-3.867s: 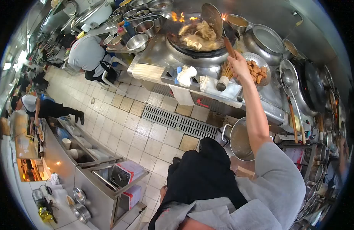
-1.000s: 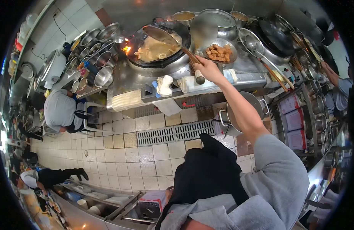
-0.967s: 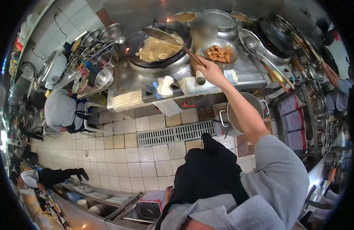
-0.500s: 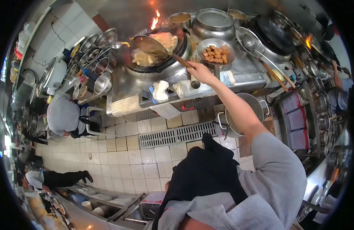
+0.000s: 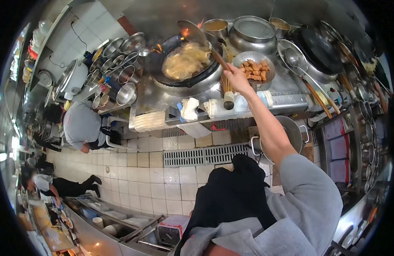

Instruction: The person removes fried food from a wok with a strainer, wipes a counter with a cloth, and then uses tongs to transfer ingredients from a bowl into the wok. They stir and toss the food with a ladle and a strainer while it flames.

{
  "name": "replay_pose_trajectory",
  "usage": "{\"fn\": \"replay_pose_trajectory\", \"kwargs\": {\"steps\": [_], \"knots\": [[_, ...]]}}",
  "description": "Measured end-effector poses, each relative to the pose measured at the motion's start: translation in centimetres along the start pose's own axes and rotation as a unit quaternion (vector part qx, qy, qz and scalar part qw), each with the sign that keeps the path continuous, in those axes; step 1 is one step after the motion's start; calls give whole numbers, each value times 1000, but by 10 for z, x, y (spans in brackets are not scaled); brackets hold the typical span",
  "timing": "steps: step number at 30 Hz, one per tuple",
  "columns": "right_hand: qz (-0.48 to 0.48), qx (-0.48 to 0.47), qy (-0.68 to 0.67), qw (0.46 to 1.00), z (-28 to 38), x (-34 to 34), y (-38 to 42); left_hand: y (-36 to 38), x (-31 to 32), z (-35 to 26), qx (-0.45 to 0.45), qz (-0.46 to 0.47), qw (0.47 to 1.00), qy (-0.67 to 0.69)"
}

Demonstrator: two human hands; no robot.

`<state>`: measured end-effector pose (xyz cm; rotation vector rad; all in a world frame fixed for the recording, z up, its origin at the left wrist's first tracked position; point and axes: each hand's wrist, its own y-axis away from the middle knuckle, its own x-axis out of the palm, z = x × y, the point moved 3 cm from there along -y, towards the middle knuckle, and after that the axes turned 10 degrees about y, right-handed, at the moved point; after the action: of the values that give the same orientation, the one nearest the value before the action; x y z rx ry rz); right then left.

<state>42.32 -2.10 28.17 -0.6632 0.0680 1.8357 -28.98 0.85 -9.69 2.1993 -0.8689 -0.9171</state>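
My right hand (image 5: 236, 78) is closed round the wooden handle of a skimmer (image 5: 193, 32). The skimmer's round mesh head is tilted up at the back rim of the wok (image 5: 160, 77). Pale, battered-looking food (image 5: 186, 60) bubbles in the wok, with small flames at its rim. Just right of my hand, a perforated strainer (image 5: 271, 77) holds browned chunks (image 5: 254, 69) that look like fried meat. A bamboo wok brush (image 5: 228, 96) lies below my hand. My left hand is out of sight.
A lidded pot (image 5: 253, 30) stands behind the strainer. Rightward lie a ladle (image 5: 292, 56) and a dark wok (image 5: 318, 51). Steel bowls (image 5: 126, 93) crowd the left side. A large pot (image 5: 293, 136) stands on the floor below my arm. Co-workers (image 5: 82, 123) are at left.
The skimmer has swung up and back from over the food to the wok's rim. Vapour now rises from the bubbling food. The view has shifted slightly left.
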Motion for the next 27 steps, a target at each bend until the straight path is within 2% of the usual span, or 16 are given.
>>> {"fn": "replay_pose_trajectory", "kwargs": {"steps": [3, 4, 7, 9, 10, 11, 12, 14, 16, 19, 20, 23, 27], "knots": [[65, 74, 19, 995, -3, 12, -11, 2, 1, 3, 2, 0, 1000, -7], [-10, 46, 4, 999, -6, 24, -6, 1, 1, 2, 4, 3, 1000, -10], [106, 80, -97, 986, 15, 20, -6, 0, 1, 4, 5, 4, 1000, -14], [143, 174, -152, 962, 25, 1, -3, 5, 1, 7, 4, 0, 1000, -13], [112, 190, -153, 963, 33, -8, -2, 7, 1, 8, 4, -3, 1000, -12], [80, 133, -132, 979, 16, -3, -17, 9, -1, 8, 4, -8, 1000, -9], [69, 124, -136, 981, 0, 1, -30, 12, 0, 8, 3, -11, 1000, -7], [81, 156, -173, 969, 0, 8, -33, 17, 2, 13, 0, -18, 1000, 0], [123, 236, -235, 935, 2, 17, -20, 20, 4, 17, -2, -23, 1000, 4], [191, 391, -451, 779, 14, 51, 6, 24, 8, 22, -5, -29, 1000, 6], [222, 418, -506, 721, 15, 62, 10, 25, 9, 23, -8, -29, 1000, 5], [281, 423, -546, 666, 15, 65, 13, 28, 11, 26, -9, -29, 1000, 2], [242, 319, -464, 790, 53, 25, 31, 27, 13, 26, -5, -33, 999, 4]]}}
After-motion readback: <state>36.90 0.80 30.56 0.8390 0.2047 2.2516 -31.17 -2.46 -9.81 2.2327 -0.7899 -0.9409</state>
